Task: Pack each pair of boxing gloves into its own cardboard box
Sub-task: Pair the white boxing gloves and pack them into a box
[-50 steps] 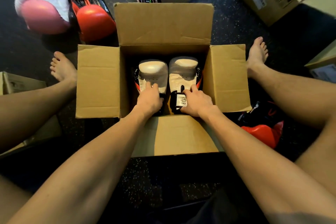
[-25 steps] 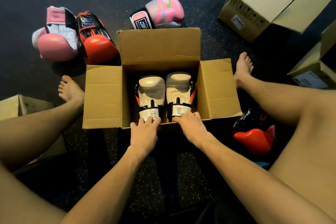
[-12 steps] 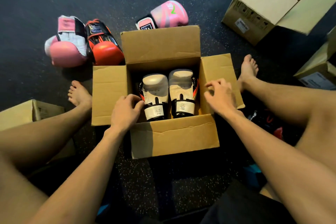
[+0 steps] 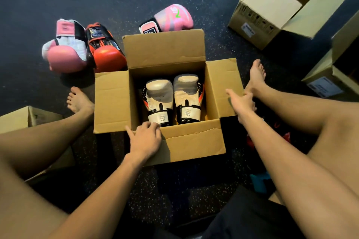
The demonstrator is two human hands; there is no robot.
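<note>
the open cardboard box (image 4: pixel 165 52) sits between the legs, cream gloves (image 4: pixel 172 99) side by side inside. both hands have come off the gloves now: right hand (image 4: pixel 240 103) pinches the right flap (image 4: pixel 219 83) at its outer edge, left hand (image 4: pixel 144 138) rests spread on the near flap (image 4: pixel 194 141). i'd say this pair's packed, closing next.

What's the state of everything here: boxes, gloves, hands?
Centre box: open, four flaps out.
Cream gloves: inside it, side by side.
Left hand: rests on near flap.
Right hand: grips right flap.
Pink-white glove: on floor, unpacked.
Red glove: on floor, unpacked.
Pink glove: on floor, behind box.
Far-right box: open.
</note>
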